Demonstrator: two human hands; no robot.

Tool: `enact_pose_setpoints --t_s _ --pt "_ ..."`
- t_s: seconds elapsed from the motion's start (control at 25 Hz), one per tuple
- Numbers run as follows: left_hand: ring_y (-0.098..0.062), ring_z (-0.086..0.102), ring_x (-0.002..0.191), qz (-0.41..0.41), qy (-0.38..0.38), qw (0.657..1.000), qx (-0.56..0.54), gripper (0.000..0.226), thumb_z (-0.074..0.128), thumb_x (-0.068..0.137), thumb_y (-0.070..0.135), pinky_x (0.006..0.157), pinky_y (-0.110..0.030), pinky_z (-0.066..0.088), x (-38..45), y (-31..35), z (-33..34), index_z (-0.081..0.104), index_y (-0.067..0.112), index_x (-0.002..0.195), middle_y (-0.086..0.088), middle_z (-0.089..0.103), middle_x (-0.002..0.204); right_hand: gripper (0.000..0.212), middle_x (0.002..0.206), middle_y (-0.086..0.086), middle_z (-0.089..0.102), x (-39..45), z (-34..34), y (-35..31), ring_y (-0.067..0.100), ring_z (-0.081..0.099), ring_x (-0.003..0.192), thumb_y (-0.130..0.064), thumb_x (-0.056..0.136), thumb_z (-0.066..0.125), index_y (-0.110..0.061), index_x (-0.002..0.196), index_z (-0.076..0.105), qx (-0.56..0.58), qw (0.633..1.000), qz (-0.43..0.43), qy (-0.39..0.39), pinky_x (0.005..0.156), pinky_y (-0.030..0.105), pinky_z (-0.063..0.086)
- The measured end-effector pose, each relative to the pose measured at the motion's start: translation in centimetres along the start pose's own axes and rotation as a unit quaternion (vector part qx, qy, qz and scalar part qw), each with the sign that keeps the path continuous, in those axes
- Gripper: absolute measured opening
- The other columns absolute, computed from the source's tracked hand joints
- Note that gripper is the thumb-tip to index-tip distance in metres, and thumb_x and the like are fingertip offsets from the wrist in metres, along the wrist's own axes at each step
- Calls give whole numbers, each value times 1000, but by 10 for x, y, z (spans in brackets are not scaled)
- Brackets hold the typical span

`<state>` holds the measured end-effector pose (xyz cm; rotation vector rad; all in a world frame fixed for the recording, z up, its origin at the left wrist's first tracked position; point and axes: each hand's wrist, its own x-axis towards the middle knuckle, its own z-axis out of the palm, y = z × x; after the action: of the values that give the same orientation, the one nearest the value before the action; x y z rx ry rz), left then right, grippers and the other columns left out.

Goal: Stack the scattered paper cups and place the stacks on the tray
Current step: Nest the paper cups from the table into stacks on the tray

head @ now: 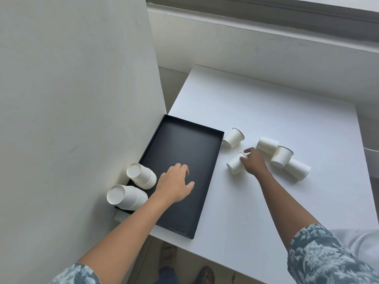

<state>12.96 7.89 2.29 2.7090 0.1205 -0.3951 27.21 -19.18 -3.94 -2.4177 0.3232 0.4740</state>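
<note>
White tabletop [266,111] butts against a plain wall, window ledge behind. Black tray [205,181] sits at the left edge, so finished stacks park out of the working area. Two stacks already on it, inverted, at the wall-side near corner: far stack [141,175], near stack [126,196]. Loose paper cups on the table right of the tray: five, all tipped on their sides. Lone cup [233,138] just beside the tray rim; three [283,155] clustered, touching. Right hand [254,160] has fingers curled round the fifth cup [235,165], likely the base for the next stack. Left hand [174,183] hovers over the tray, fingers spread loose, holding nothing.
</note>
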Motion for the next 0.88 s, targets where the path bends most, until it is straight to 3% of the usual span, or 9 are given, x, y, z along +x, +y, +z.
enact_pose_setpoints --t_s 0.08,0.2,0.28,0.4,0.48,0.56,0.64,0.76,0.88 --pt "-16 53 114 -2 -8 1000 -25 35 59 93 44 95 -38 47 3 3 2 54 21 119 6 54 120 28 114 8 62 -5 -2 -8 32 61 110 -21 101 50 -12 125 61 24 999 -18 15 82 39 54" --pt "-16 56 109 -28 -28 995 -94 46 64 89 48 89 -36 50 8 6 6 50 22 124 6 53 118 27 114 7 66 -24 -1 -30 23 60 99 -19 101 47 -14 119 67 89 992 -75 47 66 28 46" --pt "-14 56 105 -70 -59 972 -214 71 67 79 63 77 -27 48 10 10 8 41 24 132 6 50 120 25 114 1 69 -43 6 -46 16 60 97 -18 100 51 -20 114 71 124 983 -133 -25 63 21 44" --pt "-8 58 99 -110 -76 935 -330 102 68 63 79 61 -19 44 12 17 9 26 29 141 4 50 122 21 108 -2 74 -69 22 -67 14 67 98 -14 100 57 -18 114 72 170 940 -197 -223 77 21 51" --pt "-6 59 91 -127 -81 930 -334 93 73 67 70 56 -21 48 15 17 12 26 29 136 3 53 121 20 96 -1 74 -78 30 -75 13 68 89 -17 100 61 -16 117 71 201 908 -208 -303 77 22 53" --pt "-8 59 88 -140 -82 933 -322 80 75 76 55 55 -23 50 18 15 17 26 28 134 0 55 121 22 94 1 73 -77 33 -78 12 67 90 -25 98 65 -17 118 70 200 903 -203 -322 83 25 52" --pt "-15 59 92 -140 -86 933 -319 81 73 81 50 55 -24 49 18 13 19 23 29 140 -1 53 123 24 100 -1 75 -66 33 -78 10 69 98 -32 97 66 -18 116 70 185 920 -184 -291 88 26 52" --pt "-24 56 105 -134 -85 930 -332 89 74 82 48 58 -23 47 18 9 19 16 31 148 -3 48 128 34 119 0 69 -31 28 -76 19 63 116 -30 93 69 -14 123 65 119 976 -137 -119 86 25 47" --pt "-24 56 107 -125 -78 929 -339 91 75 81 47 63 -22 47 16 1 19 16 32 149 -2 48 128 57 143 10 48 10 21 -77 30 46 133 -29 92 69 -10 141 48 4 997 -73 14 103 38 42"
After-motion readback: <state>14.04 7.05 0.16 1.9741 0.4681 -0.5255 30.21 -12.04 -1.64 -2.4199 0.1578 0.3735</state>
